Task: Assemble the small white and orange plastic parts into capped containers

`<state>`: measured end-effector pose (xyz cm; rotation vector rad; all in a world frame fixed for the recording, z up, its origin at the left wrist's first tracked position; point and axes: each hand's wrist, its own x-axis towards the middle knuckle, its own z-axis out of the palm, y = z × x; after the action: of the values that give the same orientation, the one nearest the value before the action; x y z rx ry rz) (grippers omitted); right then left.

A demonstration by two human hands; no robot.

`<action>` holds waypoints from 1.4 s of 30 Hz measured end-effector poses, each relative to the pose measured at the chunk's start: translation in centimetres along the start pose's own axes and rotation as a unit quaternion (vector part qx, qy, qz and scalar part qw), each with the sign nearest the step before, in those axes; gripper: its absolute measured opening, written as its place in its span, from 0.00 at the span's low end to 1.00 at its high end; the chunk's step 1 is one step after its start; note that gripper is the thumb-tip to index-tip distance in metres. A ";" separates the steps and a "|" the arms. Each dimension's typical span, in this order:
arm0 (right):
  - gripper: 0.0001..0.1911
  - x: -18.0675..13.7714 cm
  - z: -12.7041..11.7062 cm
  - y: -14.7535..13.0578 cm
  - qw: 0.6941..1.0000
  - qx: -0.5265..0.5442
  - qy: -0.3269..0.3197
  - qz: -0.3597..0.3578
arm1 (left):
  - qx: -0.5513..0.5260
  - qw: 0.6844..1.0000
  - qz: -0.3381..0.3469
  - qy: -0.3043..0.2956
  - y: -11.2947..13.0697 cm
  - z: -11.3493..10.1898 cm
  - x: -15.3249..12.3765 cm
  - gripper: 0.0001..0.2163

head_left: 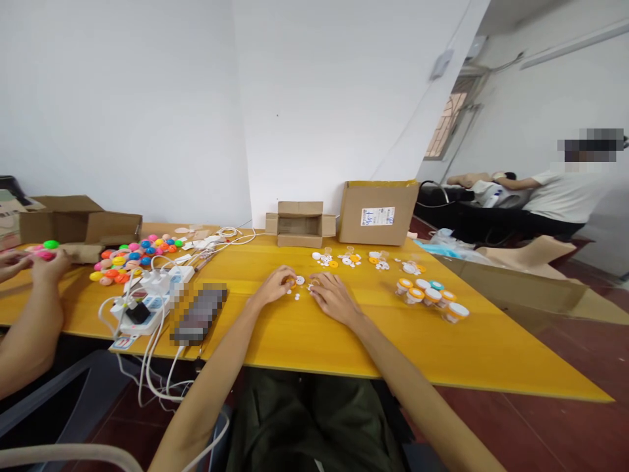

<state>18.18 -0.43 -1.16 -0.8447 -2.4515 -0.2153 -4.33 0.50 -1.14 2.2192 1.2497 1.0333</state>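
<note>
My left hand (275, 286) and my right hand (333, 298) rest close together on the yellow table (304, 341). Between their fingertips lie small white and orange plastic parts (299, 282). The left hand's fingers curl around a small orange piece (291, 283). The right hand's fingers are bent and pinched by a small piece I cannot make out. More white and orange small parts (350, 259) are scattered farther back. A cluster of small jars with orange, white and teal lids (430, 296) stands to the right of my right hand.
Two open cardboard boxes (299, 224) (377, 213) stand at the back by the wall. A power strip with white cables (147, 301) and a phone (199, 313) lie at my left. A pile of coloured balls (132, 257) sits beyond, where another person's hands (34, 262) work.
</note>
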 end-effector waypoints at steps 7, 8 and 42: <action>0.13 0.0 0.2 0.1 1.000 -0.017 0.014 0.014 | 0.047 0.999 -0.001 0.021 -0.1 0.0 0.0 0.09; 0.13 0.0 0.3 0.1 1.000 -0.017 0.016 0.017 | 0.055 0.998 -0.004 0.026 0.0 -0.1 0.0 0.10; 0.13 0.4 0.6 0.2 1.000 -0.013 0.010 0.024 | 0.143 0.989 0.010 -0.019 0.9 0.4 0.1 0.09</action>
<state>17.79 0.11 -1.51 -0.9064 -2.4122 -0.2374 -3.42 0.12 -0.77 2.4543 1.4387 0.8586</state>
